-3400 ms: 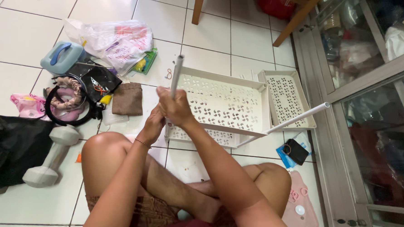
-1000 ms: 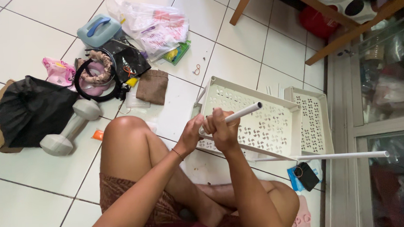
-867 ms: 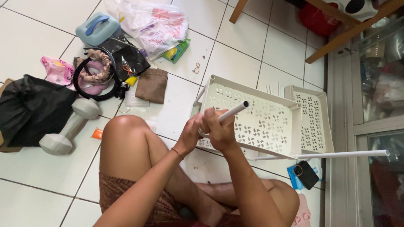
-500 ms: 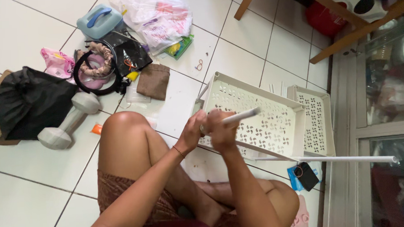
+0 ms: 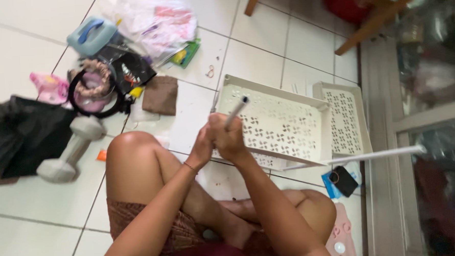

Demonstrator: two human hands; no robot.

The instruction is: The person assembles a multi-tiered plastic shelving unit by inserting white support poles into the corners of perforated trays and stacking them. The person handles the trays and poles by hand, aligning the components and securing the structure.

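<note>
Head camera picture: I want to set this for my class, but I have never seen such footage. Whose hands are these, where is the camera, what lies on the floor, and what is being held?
There is no machine here. The single picture comes from a camera worn on a person's head, looking down at their own arms and crossed bare legs as they sit on a white tiled floor.

The left hand and right hand are pressed together around a thin white plastic tube, which sticks up and away from them.

Just beyond the hands lies a cream perforated plastic shelf tray, with a second smaller tray beside it. A long white tube stretches from the near tray towards the right.

To the left lie a grey dumbbell, a black cloth bag, a brown fabric pouch and a clear plastic bag. The picture is slightly blurred.
</note>
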